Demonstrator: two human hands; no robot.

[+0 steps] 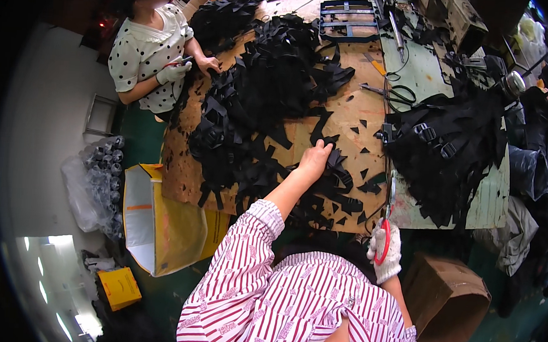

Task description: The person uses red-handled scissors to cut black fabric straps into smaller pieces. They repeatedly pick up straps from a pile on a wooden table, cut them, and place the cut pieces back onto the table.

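My left hand [313, 159], bare, is closed on the end of a black webbing strap [319, 128] above the brown tabletop. A white knitted glove covers my right hand [393, 260], at the table's near edge. It grips red-handled scissors [386, 223], whose blades point away from me. Left of my left hand lies a big heap of black straps [270, 77], some with buckles. To the right, a second pile of black straps [450, 157] with plastic buckles [424, 131] rests on the pale green part of the table. Small black triangular offcuts [365, 150] are scattered between the piles.
Black-handled scissors [391, 95] lie beyond my hands, near a dark metal frame [350, 20]. A person [149, 50] in a dotted top stands at the far left, holding a tool. Below the table are a yellow bin [176, 224] and a cardboard box [445, 300].
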